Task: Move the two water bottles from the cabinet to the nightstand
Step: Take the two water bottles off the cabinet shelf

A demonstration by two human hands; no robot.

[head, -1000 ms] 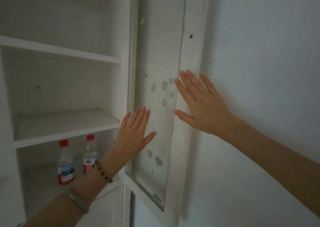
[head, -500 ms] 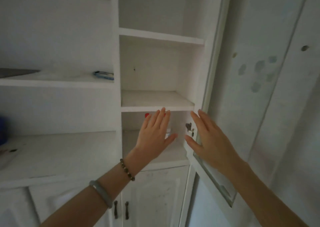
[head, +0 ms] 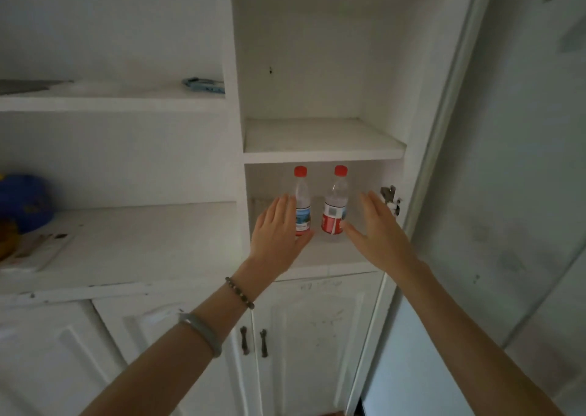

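Observation:
Two clear water bottles with red caps stand upright side by side on the lowest open shelf of the white cabinet [head: 320, 157]. The left bottle [head: 302, 198] has a blue-and-white label, the right bottle [head: 335, 204] a red one. My left hand [head: 277, 228] is open just left of the left bottle, fingers straight, thumb under its base area. My right hand [head: 377, 230] is open just right of the right bottle, thumb near its label. Neither hand grips a bottle. The nightstand is out of view.
The cabinet's glass door [head: 507, 162] stands swung open at the right, with a hinge [head: 390, 195] on the frame. Closed lower doors with dark handles [head: 253, 341] sit below. A wide shelf at the left holds a blue cap [head: 27, 201] and papers [head: 35, 252].
The view has swung left from the door to the shelves. Both hands left the glass door and moved down to either side of the two bottles, which were hidden half a second ago.

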